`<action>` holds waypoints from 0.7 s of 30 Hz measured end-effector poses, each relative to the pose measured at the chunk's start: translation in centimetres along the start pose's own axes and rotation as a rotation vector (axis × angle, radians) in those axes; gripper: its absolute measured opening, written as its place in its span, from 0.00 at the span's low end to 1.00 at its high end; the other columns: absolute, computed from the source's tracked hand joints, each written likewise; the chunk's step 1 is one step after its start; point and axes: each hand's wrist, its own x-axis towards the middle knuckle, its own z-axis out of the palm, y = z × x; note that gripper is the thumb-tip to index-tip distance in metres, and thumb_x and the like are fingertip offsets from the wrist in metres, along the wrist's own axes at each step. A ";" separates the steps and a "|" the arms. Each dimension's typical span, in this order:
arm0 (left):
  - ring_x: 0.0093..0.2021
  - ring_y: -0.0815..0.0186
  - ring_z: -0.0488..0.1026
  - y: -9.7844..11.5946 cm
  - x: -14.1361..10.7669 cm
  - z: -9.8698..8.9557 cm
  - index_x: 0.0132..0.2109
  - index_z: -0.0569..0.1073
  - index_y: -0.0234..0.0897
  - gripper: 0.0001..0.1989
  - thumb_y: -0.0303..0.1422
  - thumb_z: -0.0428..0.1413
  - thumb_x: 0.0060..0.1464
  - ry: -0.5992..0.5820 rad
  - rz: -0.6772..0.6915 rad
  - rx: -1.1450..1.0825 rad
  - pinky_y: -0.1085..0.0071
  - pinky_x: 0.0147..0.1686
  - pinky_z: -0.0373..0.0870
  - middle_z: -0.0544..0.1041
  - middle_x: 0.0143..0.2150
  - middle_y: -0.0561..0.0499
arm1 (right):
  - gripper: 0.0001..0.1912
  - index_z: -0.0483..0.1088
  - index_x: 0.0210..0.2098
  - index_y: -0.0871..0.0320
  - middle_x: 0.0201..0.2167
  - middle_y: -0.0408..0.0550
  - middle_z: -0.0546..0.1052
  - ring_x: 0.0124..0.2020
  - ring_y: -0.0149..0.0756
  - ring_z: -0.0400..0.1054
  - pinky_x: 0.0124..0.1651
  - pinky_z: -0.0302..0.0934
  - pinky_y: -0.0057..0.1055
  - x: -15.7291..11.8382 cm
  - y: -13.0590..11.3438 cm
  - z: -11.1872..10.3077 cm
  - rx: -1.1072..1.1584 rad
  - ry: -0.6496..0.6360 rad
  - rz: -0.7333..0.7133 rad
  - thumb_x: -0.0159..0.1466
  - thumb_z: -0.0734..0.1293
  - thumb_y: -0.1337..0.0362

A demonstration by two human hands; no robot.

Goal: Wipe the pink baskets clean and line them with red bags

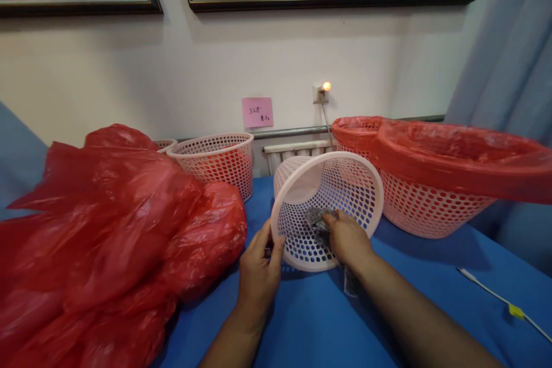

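A white perforated plastic basket (282, 190) lies on its side on the blue table, its mouth facing me. My left hand (261, 267) grips its rim at the lower left, thumb on the near side and fingers behind. Inside the mouth, my right hand (349, 241) is closed on a grey cloth (319, 223), pressed near the lower inner wall. Part of the cloth hangs out below the rim under my wrist. The right fingertips are partly hidden by the hand and cloth.
Crumpled red plastic bags (129, 230) heap at left. Behind them stands another white basket (211, 158) with red showing through. Two red-lined baskets stand at right, the nearer (431, 201) large. A white cable (495, 296) with a yellow tag lies right. A plug (321, 94) sits in the wall.
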 end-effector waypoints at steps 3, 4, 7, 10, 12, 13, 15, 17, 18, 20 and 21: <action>0.37 0.64 0.81 0.2 -0.3 0.2 0.62 0.79 0.37 0.22 0.39 0.60 0.65 0.030 0.043 0.023 0.70 0.38 0.78 0.85 0.45 0.48 | 0.31 0.71 0.68 0.52 0.62 0.54 0.76 0.63 0.44 0.71 0.68 0.63 0.40 -1.1 -2.3 1.1 0.215 -0.016 -0.138 0.66 0.66 0.72; 0.36 0.64 0.80 0.3 -0.3 0.1 0.62 0.79 0.37 0.21 0.38 0.60 0.65 0.042 0.059 0.031 0.70 0.38 0.78 0.84 0.43 0.49 | 0.31 0.71 0.68 0.51 0.61 0.52 0.77 0.62 0.42 0.71 0.67 0.64 0.38 -1.5 -3.1 1.6 0.327 -0.038 -0.209 0.66 0.67 0.70; 0.38 0.63 0.79 0.7 -0.1 -0.5 0.62 0.79 0.38 0.21 0.38 0.60 0.65 0.087 0.101 0.058 0.69 0.41 0.77 0.83 0.41 0.50 | 0.30 0.75 0.64 0.48 0.56 0.48 0.79 0.58 0.40 0.74 0.63 0.67 0.35 -2.5 -4.2 1.9 0.374 -0.137 -0.343 0.64 0.67 0.71; 0.42 0.61 0.79 1.3 0.3 -1.4 0.61 0.80 0.39 0.20 0.38 0.60 0.66 0.128 0.116 0.084 0.66 0.46 0.77 0.83 0.44 0.48 | 0.28 0.81 0.56 0.47 0.48 0.49 0.80 0.50 0.43 0.76 0.55 0.68 0.35 -2.1 -3.1 0.2 -0.082 -0.196 -0.216 0.60 0.66 0.76; 0.42 0.61 0.79 1.6 0.5 -1.8 0.61 0.80 0.40 0.19 0.37 0.60 0.65 0.142 0.104 0.089 0.65 0.48 0.76 0.83 0.43 0.49 | 0.27 0.82 0.53 0.51 0.47 0.55 0.80 0.49 0.47 0.76 0.52 0.67 0.38 -1.3 -1.9 -1.2 -0.277 -0.167 -0.096 0.62 0.64 0.77; 0.41 0.61 0.78 1.7 0.6 -1.9 0.61 0.80 0.41 0.19 0.38 0.60 0.65 0.144 0.093 0.083 0.64 0.48 0.76 0.82 0.42 0.49 | 0.27 0.82 0.55 0.54 0.47 0.58 0.79 0.50 0.49 0.75 0.53 0.66 0.40 -1.0 -1.5 -1.8 -0.307 -0.139 -0.056 0.63 0.62 0.77; 0.41 0.61 0.78 1.9 0.6 -1.7 0.60 0.80 0.41 0.19 0.39 0.61 0.65 0.142 0.060 0.053 0.64 0.48 0.76 0.82 0.42 0.50 | 0.27 0.78 0.60 0.56 0.51 0.62 0.78 0.52 0.51 0.75 0.54 0.66 0.42 -0.7 -1.3 -2.3 -0.328 -0.097 -0.011 0.66 0.59 0.76; 0.42 0.61 0.80 1.8 0.4 -1.0 0.61 0.79 0.40 0.21 0.42 0.61 0.64 0.108 -0.006 -0.029 0.63 0.47 0.79 0.83 0.44 0.48 | 0.28 0.75 0.64 0.55 0.53 0.60 0.78 0.51 0.49 0.76 0.54 0.66 0.40 -1.0 -1.9 -1.9 -0.313 -0.107 -0.006 0.67 0.61 0.73; 0.42 0.60 0.81 1.7 0.2 -0.6 0.61 0.78 0.39 0.23 0.43 0.61 0.63 0.078 -0.047 -0.082 0.63 0.46 0.80 0.83 0.45 0.47 | 0.28 0.74 0.65 0.54 0.54 0.59 0.78 0.50 0.48 0.77 0.55 0.67 0.39 -1.3 -2.4 -1.4 -0.272 -0.127 -0.023 0.67 0.63 0.71; 0.44 0.58 0.83 1.5 -0.2 0.4 0.59 0.77 0.38 0.25 0.45 0.64 0.59 0.004 -0.121 -0.175 0.61 0.46 0.82 0.84 0.47 0.45 | 0.29 0.72 0.67 0.53 0.57 0.56 0.77 0.52 0.46 0.77 0.58 0.68 0.38 -1.9 -3.3 -0.4 -0.125 -0.155 -0.081 0.67 0.66 0.67; 0.46 0.57 0.83 1.4 -0.4 0.8 0.57 0.77 0.37 0.25 0.45 0.65 0.57 -0.024 -0.149 -0.204 0.60 0.47 0.83 0.83 0.48 0.44 | 0.29 0.72 0.67 0.53 0.59 0.55 0.77 0.55 0.46 0.76 0.60 0.67 0.38 -2.0 -3.6 0.2 -0.032 -0.154 -0.108 0.66 0.67 0.66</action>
